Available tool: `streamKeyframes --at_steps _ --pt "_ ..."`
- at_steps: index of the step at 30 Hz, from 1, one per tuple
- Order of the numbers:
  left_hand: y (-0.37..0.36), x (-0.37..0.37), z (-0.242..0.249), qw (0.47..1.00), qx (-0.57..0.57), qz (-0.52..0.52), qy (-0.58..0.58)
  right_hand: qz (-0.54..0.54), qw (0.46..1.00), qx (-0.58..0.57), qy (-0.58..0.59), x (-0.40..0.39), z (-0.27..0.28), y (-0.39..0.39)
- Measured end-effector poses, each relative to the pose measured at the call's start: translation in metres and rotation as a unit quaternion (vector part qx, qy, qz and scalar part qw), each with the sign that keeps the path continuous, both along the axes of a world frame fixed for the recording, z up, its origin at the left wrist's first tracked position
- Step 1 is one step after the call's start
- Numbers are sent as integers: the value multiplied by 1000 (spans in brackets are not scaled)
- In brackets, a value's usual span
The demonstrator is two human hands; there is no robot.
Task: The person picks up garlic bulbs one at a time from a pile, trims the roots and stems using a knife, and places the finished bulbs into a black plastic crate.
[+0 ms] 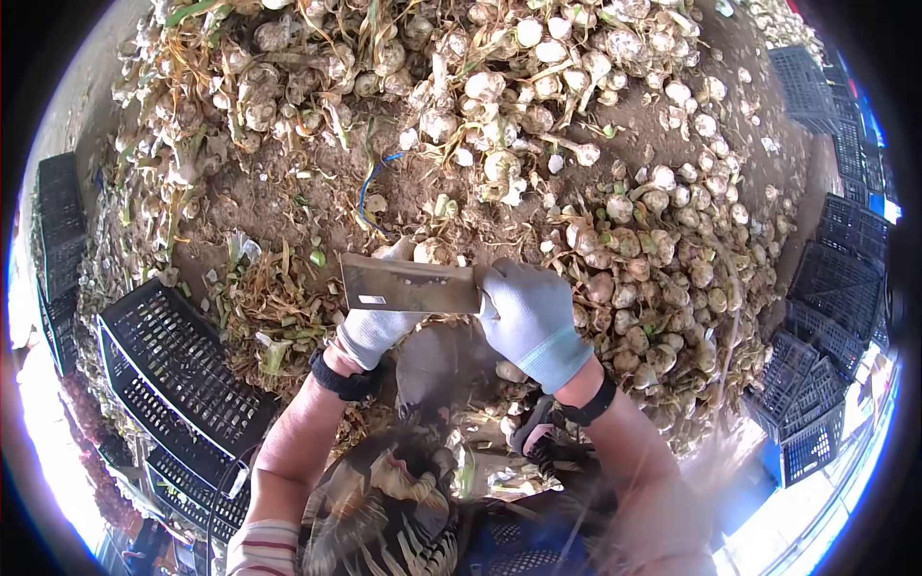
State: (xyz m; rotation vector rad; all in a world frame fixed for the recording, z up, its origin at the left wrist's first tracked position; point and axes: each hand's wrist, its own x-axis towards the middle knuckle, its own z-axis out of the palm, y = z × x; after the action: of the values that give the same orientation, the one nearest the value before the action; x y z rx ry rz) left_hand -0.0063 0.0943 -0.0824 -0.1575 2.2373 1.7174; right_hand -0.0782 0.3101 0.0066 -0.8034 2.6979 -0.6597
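My right hand, in a pale knit glove, is closed around the handle of a cleaver. Its broad blade reaches left across my left hand and hides most of those gloved fingers. Past the blade's upper edge, glove fingertips show right beside a garlic bulb, which the left hand appears to grip; the exact hold is covered. Trimmed garlic bulbs lie heaped to the right of my hands. Farther out is a large pile of garlic with stalks.
Black plastic crates stand at the left, and more crates are stacked along the right. Cut leaves and stalks litter the soil left of my hands. A blue cord lies on the ground ahead.
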Motion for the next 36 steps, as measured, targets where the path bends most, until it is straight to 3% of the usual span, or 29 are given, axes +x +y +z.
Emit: streamKeyframes --at_steps 2,4,6,8,10,11,12,13,14,16,18,20,21,22,23,24,25,26,27,28,29,30,31,33,34,35,36 --pt "-8 5 -14 995 88 25 -28 15 1000 -12 -2 0 2 0" --pt "-13 12 -8 988 150 -19 15 -1 1000 -17 -11 7 -13 5" --pt "-6 9 8 961 260 84 -36 -13 999 -27 -14 4 -19 4" --pt "-10 6 9 953 280 75 -87 -20 999 -31 -33 9 -16 2" --pt "-11 2 4 990 138 30 11 -15 999 -11 -34 11 -28 10" --pt "0 -34 70 974 157 5 -166 -86 992 27 -93 10 -45 20" --pt "2 -23 63 991 98 32 -85 -159 973 66 -152 9 -57 27" --pt "2 -27 70 998 25 0 -50 -158 973 63 -153 10 -61 30" --pt "5 -29 78 998 -48 -29 -17 -179 964 21 -195 13 -65 34" --pt "12 -25 78 999 -15 -27 -13 -230 932 -57 -274 20 -62 41" --pt "23 -28 78 1000 -8 -5 24 -220 929 -120 -272 19 -55 32" --pt "17 -24 67 978 -100 -102 153 -155 919 -176 -317 10 -42 19" --pt "16 -24 66 978 -100 -103 153 -131 924 -171 -317 5 -33 13" --pt "16 -24 68 943 -188 -165 218 -132 923 -172 -318 2 -38 14" --pt "15 -23 70 894 -272 -224 278 -91 938 -113 -315 -1 -47 17" --pt "14 -21 73 894 -269 -227 278 -51 948 -53 -309 1 -56 23" --pt "12 -25 74 891 -245 -188 334 -32 949 123 -288 3 -71 35" --pt "9 -29 75 883 -222 -148 386 -101 897 146 -405 8 -78 45" --pt "28 -36 91 906 -226 -106 342 -154 896 47 -413 29 -98 54" --pt "58 -34 92 931 -103 -144 319 -206 883 -51 -419 52 -113 57" --pt "80 -23 99 904 -143 -272 296 -201 884 -53 -420 57 -113 53" --pt "111 -45 125 915 79 -175 354 -239 858 -102 -443 57 -113 46" --pt "111 -64 137 895 26 -278 347 -279 826 -149 -467 59 -110 39" --pt "98 -108 104 877 -90 -127 454 -356 748 -236 -509 60 -104 33" --pt "84 -135 84 895 -236 -182 333 -394 703 -278 -523 56 -102 33" --pt "72 -167 83 933 -148 -61 323 -431 715 -260 -486 48 -94 39" --pt "60 -190 75 949 -242 -84 184 -476 679 -279 -484 40 -82 41"
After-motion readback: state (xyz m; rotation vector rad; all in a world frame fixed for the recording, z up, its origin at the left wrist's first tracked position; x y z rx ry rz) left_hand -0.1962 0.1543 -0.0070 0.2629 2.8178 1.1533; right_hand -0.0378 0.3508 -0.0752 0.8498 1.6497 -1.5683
